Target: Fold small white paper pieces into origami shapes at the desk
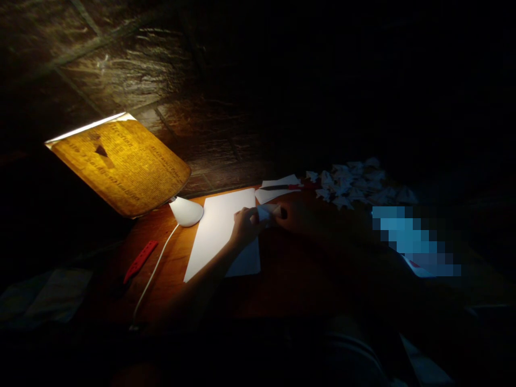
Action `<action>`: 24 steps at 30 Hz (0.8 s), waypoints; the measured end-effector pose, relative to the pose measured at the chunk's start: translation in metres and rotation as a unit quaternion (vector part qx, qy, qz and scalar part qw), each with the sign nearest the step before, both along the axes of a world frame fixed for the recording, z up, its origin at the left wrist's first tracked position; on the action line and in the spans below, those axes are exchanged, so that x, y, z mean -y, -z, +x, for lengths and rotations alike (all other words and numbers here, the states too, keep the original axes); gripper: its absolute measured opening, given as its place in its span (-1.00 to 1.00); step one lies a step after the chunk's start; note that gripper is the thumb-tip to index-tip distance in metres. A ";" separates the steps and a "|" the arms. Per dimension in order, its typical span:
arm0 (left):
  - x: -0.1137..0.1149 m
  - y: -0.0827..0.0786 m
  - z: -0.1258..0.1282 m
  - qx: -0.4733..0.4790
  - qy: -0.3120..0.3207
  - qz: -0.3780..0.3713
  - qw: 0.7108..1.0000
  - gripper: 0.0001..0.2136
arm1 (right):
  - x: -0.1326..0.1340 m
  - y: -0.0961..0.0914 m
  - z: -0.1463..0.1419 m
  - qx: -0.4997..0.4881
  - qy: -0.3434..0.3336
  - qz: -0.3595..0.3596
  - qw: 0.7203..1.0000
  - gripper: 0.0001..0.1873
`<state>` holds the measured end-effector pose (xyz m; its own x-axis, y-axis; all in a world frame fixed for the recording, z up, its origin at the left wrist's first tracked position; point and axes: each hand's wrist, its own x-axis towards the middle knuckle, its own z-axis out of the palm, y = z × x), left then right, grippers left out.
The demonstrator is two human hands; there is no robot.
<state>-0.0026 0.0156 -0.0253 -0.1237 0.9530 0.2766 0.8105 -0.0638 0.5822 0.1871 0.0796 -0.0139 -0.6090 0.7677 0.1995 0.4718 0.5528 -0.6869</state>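
Observation:
In dim lamplight, my left hand (245, 224) and my right hand (293, 214) meet over a wooden table (290, 274). Both pinch a small folded piece of white paper (267, 210) between their fingertips. My left forearm lies across a large white sheet (220, 226) flat on the table. A pile of several small folded white paper shapes (355, 185) sits at the back right, just beyond my right hand.
A lamp with a yellow printed shade (121, 164) and white base (186, 211) stands at left; its white cord (155, 269) trails toward me. A red ruler (140, 260) lies beside the cord. A red-handled tool (282, 187) rests on small paper sheets behind my hands. Stone floor lies beyond.

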 end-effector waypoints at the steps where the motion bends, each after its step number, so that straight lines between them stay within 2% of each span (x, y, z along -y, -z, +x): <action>1: 0.001 -0.003 0.002 -0.021 -0.010 -0.019 1.000 -0.75 | 0.001 -0.001 0.000 0.027 0.008 0.011 1.000 -0.80; 6: 0.003 -0.008 0.007 -0.093 -0.032 -0.044 0.994 -0.74 | 0.001 -0.001 0.001 0.069 0.063 0.094 0.991 -0.87; 10: 0.002 -0.005 0.006 -0.097 -0.033 -0.053 0.993 -0.75 | -0.001 0.000 0.001 0.062 0.094 0.071 0.991 -0.78; 13: 0.002 -0.004 0.005 -0.091 -0.041 -0.060 0.993 -0.72 | -0.001 0.002 -0.001 0.042 0.110 0.055 0.991 -0.78; 19: 0.003 -0.005 0.004 -0.092 -0.034 -0.049 0.994 -0.75 | -0.003 0.008 -0.001 0.026 0.099 0.080 0.991 -0.81; 24: 0.003 -0.007 0.004 -0.089 -0.033 -0.052 0.994 -0.74 | -0.001 0.004 0.000 0.025 0.101 0.077 0.992 -0.83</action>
<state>0.0011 0.0127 -0.0187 -0.1450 0.9690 0.1999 0.9018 0.0464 0.4296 0.1868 0.0801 -0.0183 -0.4570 0.8384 0.2971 0.6151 0.5392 -0.5752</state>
